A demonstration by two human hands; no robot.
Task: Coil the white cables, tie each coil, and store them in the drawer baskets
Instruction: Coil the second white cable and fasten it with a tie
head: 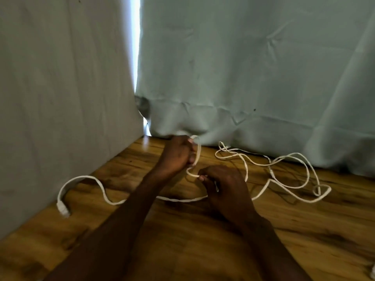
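A long flat white cable (284,179) sprawls in loose loops over the wooden surface (182,240). One end with a white plug (63,209) lies at the left. My left hand (176,153) grips a short loop of the cable near the curtain's hem. My right hand (221,185) is just below and to the right of it, pinching the same cable between thumb and fingertips. A short curve of cable runs between the two hands. The rest trails right in several tangled loops. No drawer or basket is in view.
Pale green curtains (243,67) hang along the back and left, their hems touching the wood, with a bright gap (135,47) between them. A small white object (372,274) shows at the bottom right edge.
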